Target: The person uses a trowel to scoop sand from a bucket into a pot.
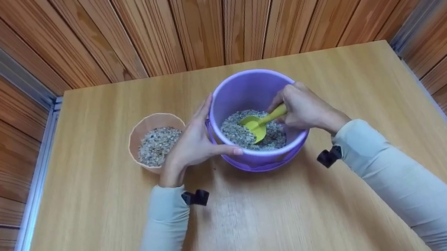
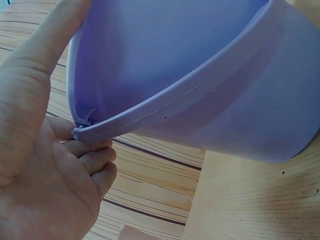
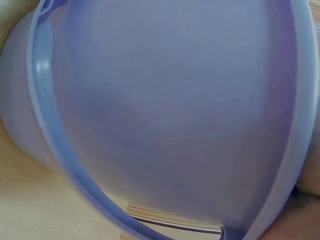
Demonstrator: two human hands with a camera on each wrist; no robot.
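In the head view a purple bucket point(image 1: 244, 89) contains small grey gravel point(image 1: 231, 131). My left hand point(image 1: 197, 142) holds the bucket at its left side, thumb over the near rim; the left wrist view shows curled fingers point(image 2: 102, 165) at the rim. A yellow-green scoop point(image 1: 253, 129) is in my right hand point(image 1: 302, 108), gripped by its handle above the right part of the bucket. The scoop's bowl lies tilted in the gravel. The right wrist view is mostly bucket wall point(image 3: 175, 100) and its carrying handle point(image 3: 55, 135), with the scoop hidden.
Left of the bucket stands a peach-coloured pot point(image 1: 135, 144) with similar gravel, partly behind my left hand. Both containers are on a wooden table point(image 1: 239, 237). Wood-panelled walls point(image 1: 200, 19) enclose the back and sides, with metal rails along the table's sides.
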